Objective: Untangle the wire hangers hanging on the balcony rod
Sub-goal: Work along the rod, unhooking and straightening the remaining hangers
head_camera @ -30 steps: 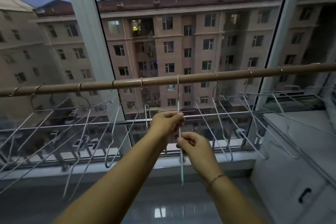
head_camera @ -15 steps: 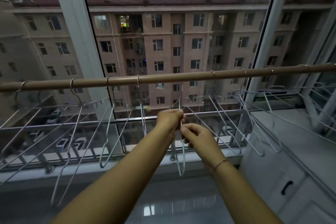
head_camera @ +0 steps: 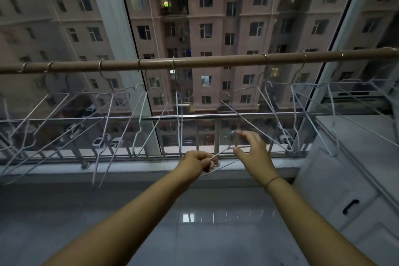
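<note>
A brown balcony rod (head_camera: 216,61) runs across the window at mid height. Several white wire hangers (head_camera: 112,114) hang from it on the left, tilted and overlapping. More wire hangers (head_camera: 278,112) hang on the right, and one hanger (head_camera: 179,119) hangs edge-on near the middle. My left hand (head_camera: 196,163) is closed on the wire of a loose hanger (head_camera: 224,150), which is off the rod and lies tilted below it. My right hand (head_camera: 252,149) is just right of it, fingers apart, fingertips near that hanger's hook.
A metal railing (head_camera: 194,117) and a window sill run behind the hangers. A white cabinet (head_camera: 345,179) with a black handle (head_camera: 350,206) stands at the right, under the right-hand hangers. A glossy tiled floor lies below my arms.
The hanger I held upright under the rod has come off it and dropped lower, now tilted sideways. My right hand has let go and opened; my left hand still grips the wire.
</note>
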